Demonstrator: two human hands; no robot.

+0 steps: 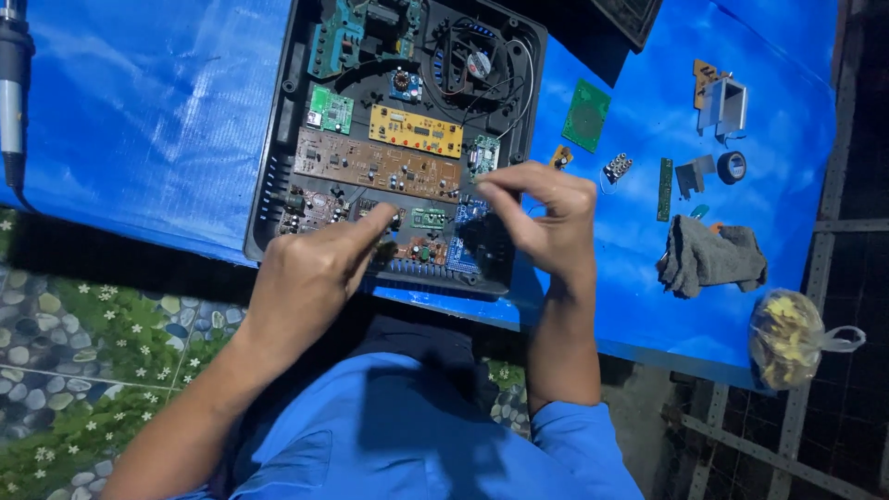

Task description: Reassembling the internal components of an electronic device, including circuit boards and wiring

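Observation:
An opened black plastic device case (278, 148) lies on a blue sheet, packed with circuit boards: a yellow board (416, 131), a brown board (375, 165), small green boards and a round fan (474, 63). My left hand (310, 278) rests at the case's near edge, its thumb pressed against small parts near a board. My right hand (548, 215) hovers over the case's near right corner with fingers curled and pinched together; whether it holds anything is hidden.
Loose on the blue sheet (148, 102) to the right: a green board (587, 114), a metal bracket (722, 104), a tape roll (731, 167), a grey cloth (711, 256) and a plastic bag (789, 338). A tool handle (13, 83) stands far left. Pebble-patterned floor lies below.

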